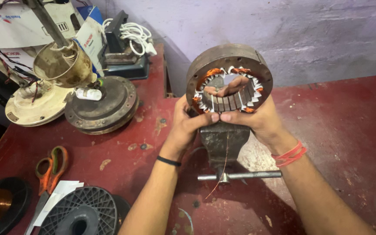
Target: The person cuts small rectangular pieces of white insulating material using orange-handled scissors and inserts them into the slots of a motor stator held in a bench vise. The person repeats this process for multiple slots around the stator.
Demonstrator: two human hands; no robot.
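Black plastic spool lies nearest, left of the bench vise. Above the vise, left hand and right hand both grip the round motor stator, thumbs meeting at its lower edge.

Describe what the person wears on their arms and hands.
Both forearms are bare, with no sleeves and no gloves. The left hand has a thin black band at the wrist. The right hand has red thread bands around its wrist.
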